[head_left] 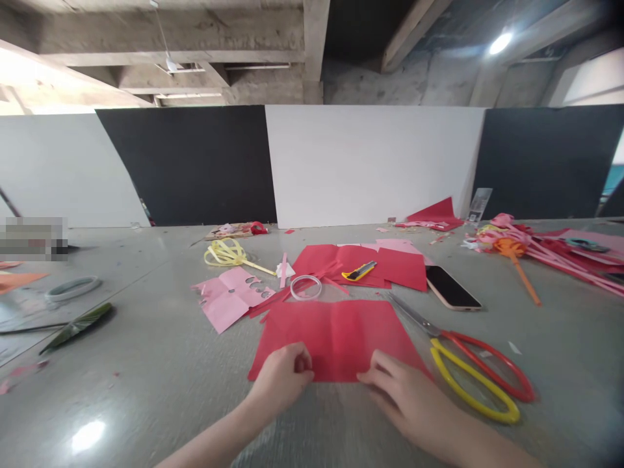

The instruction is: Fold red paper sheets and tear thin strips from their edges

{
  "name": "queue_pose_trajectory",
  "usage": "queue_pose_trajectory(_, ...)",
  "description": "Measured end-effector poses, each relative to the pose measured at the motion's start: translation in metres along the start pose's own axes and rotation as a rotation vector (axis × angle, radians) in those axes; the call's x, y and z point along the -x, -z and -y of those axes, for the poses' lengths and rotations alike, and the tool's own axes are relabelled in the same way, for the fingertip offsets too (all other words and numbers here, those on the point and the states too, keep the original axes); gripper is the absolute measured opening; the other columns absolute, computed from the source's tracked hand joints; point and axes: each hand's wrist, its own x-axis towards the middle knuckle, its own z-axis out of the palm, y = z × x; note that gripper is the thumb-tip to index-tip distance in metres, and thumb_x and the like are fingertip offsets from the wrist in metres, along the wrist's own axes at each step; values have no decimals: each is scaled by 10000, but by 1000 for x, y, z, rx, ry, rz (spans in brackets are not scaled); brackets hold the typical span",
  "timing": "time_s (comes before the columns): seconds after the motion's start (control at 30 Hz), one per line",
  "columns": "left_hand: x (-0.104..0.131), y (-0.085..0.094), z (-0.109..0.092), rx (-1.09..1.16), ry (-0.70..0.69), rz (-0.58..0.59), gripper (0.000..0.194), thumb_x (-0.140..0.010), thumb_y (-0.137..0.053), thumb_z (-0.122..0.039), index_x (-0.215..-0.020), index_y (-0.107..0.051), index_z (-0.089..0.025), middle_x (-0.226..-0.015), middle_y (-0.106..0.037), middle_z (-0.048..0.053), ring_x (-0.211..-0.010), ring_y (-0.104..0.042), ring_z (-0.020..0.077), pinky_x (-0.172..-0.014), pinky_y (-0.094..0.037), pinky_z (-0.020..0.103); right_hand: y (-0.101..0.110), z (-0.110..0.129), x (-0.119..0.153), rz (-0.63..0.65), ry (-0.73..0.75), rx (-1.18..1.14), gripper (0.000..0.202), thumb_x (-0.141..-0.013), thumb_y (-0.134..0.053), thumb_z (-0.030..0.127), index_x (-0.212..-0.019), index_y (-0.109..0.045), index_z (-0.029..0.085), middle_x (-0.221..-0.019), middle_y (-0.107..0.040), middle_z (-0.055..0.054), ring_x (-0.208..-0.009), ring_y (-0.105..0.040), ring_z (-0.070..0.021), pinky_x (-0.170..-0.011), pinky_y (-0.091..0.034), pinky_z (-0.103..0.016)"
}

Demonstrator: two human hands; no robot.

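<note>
A sheet of red paper (336, 331) with a crease down its middle lies flat before me on the grey table. My left hand (287, 370) pinches its near edge, left of the crease, with thumb and curled fingers. At the same edge, on the other side of the crease, my right hand (400, 390) grips the paper between thumb and fingers. Large scissors (463, 361) with one red and one yellow handle lie beside the sheet's right side. Past its far edge are a roll of clear tape (306, 288) and a yellow utility knife (359, 270) on more red paper (404, 266).
Pink cut paper (234, 296) and a yellow paper-strip ornament (227, 253) sit to the left. A phone (453, 288) lies on the right, with an orange ornament (517, 257) and pink strips (550, 250) beyond. Black and white panels (380, 162) stand along the back.
</note>
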Motion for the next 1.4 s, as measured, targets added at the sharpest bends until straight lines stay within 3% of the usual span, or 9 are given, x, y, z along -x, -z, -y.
queue_pose_trajectory(0.2,-2,-17,-25,-40,-35,25,63,-636,-547,-143,-659,-580,-192,-609,-554,-28,-618,-527,142,-516,-311,206,-3,-1,0,-13,-1,33,265,-833,-403,161,-1043,-549,232,-921,-489,-34,-804,-532,-154,-681,-438,-277)
queue_pose_trajectory(0.33,-6,-17,-25,-51,7,45,88,-617,-557,-118,-664,-565,-192,-619,-546,-28,-639,-534,145,-529,-328,200,-4,-2,2,-20,12,39,272,-833,-404,160,-1056,-543,228,-939,-486,-42,-827,-527,-163,-674,-435,-272)
queue_pose_trajectory(0.5,-6,-16,-23,-71,92,-31,311,-564,-598,-108,-857,-518,-176,-905,-502,26,-795,-515,176,-672,-359,245,-3,-2,3,1,4,42,282,-839,-400,167,-1078,-537,228,-948,-486,-48,-838,-526,-168,-694,-440,-293)
queue_pose_trajectory(0.6,-5,-15,-20,-71,142,-42,340,-558,-601,-115,-876,-505,-188,-943,-463,28,-837,-500,190,-714,-359,277,-2,-2,4,2,-6,37,288,-836,-400,165,-1082,-537,229,-957,-485,-50,-853,-524,-172,-711,-442,-306)
queue_pose_trajectory(0.97,-6,-5,-5,-32,163,-26,346,-539,-594,-65,-848,-505,-191,-936,-457,5,-845,-500,169,-744,-363,252,-1,0,5,20,-11,48,324,-837,-385,164,-1119,-520,253,-985,-501,-51,-898,-514,-183,-757,-445,-341)
queue_pose_trajectory(1.4,-4,15,39,118,188,-52,315,-509,-566,-63,-791,-499,-188,-910,-465,17,-907,-478,204,-770,-377,281,-1,-1,5,45,-6,32,321,-856,-365,183,-1135,-502,263,-972,-510,-48,-898,-510,-181,-760,-448,-349)
